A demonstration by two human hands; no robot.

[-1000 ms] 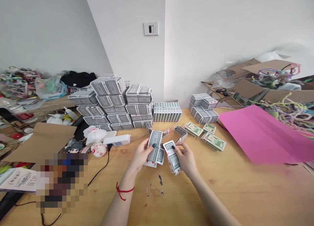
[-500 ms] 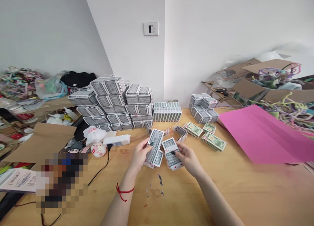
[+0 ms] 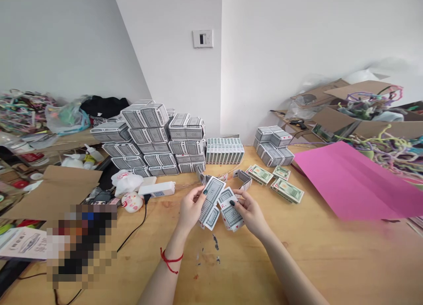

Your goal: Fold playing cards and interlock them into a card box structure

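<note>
My left hand (image 3: 190, 208) is closed round a small fan of playing cards (image 3: 211, 198), grey patterned backs facing me. Just beside it, my right hand (image 3: 249, 212) pinches a second batch of cards (image 3: 231, 212), some showing red pips. The two batches nearly touch above the wooden table (image 3: 238, 269). A red string circles my left wrist. Behind my hands a few loose cards and an open card box (image 3: 244, 178) lie on the table.
A tall pile of boxed card decks (image 3: 155, 137) stands at the back, with a row of decks (image 3: 224, 151) and a smaller pile (image 3: 273, 146) to its right. Bundles of play money (image 3: 287, 189), a pink sheet (image 3: 350, 181), cardboard and a white device with cable (image 3: 157, 189) surround.
My hands have drawn closer together and the left-hand cards have tilted to the right. The right-hand cards have swung up towards them.
</note>
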